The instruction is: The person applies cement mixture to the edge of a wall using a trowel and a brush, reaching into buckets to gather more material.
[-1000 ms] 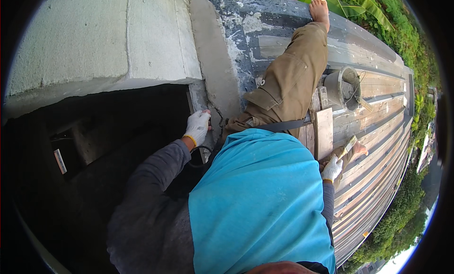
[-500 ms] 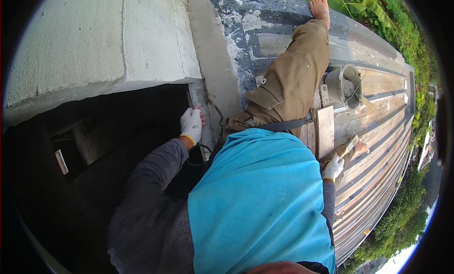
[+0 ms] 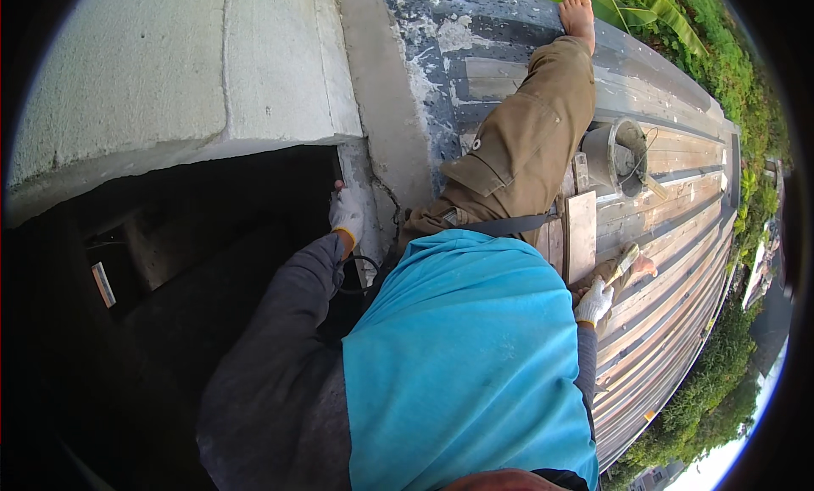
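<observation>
Right hand (image 3: 594, 303) clamps paintbrush (image 3: 626, 261), long axis up-right, away from the concrete ledge (image 3: 356, 167); left hand (image 3: 346, 213), well apart, is nearest that ledge, grip unclear.

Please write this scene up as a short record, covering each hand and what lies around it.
Left hand: white-gloved, at the concrete edge beside a dark opening; grip unclear
Right hand: white-gloved, holding a brush, bristles pointing away from the glove
Near right hand: flat board; gray bucket with gray material inside
Clothing: blue shirt, brown trousers; feet bare
Surroundings: pale wall upper left, ribbed roof right, greenery beyond
</observation>
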Action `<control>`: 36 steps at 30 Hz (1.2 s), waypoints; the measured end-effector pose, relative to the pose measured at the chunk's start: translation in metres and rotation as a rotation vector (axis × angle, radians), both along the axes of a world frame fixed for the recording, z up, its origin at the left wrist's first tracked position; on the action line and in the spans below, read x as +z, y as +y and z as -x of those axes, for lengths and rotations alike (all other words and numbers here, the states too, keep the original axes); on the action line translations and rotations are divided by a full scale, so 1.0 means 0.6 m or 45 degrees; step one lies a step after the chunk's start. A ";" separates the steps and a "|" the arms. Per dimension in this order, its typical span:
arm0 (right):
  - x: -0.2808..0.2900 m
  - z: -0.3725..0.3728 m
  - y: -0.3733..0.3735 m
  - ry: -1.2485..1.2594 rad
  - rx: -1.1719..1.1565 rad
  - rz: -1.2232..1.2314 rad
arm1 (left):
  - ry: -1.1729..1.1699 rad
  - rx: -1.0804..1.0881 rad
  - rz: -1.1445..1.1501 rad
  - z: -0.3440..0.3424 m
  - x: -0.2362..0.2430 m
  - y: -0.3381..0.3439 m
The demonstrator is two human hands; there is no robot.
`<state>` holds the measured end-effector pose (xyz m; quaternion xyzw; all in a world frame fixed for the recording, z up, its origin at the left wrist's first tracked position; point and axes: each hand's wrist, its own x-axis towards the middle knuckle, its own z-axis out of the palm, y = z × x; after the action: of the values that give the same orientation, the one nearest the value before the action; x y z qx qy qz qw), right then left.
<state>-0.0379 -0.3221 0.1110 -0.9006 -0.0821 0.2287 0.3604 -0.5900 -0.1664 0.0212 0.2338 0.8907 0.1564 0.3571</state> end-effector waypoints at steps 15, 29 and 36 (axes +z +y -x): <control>0.005 0.006 -0.006 -0.017 0.063 0.063 | -0.188 -0.001 -0.194 -0.002 0.001 -0.005; 0.007 0.015 -0.007 -0.072 0.123 0.120 | -0.201 -0.017 -0.018 -0.008 0.023 0.008; -0.003 0.013 -0.013 -0.085 0.085 0.071 | -0.178 -0.129 -0.013 -0.003 0.015 0.004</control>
<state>-0.0455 -0.3297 0.1090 -0.9142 -0.1177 0.2125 0.3244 -0.5880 -0.1642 0.0304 0.2688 0.8499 0.1585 0.4246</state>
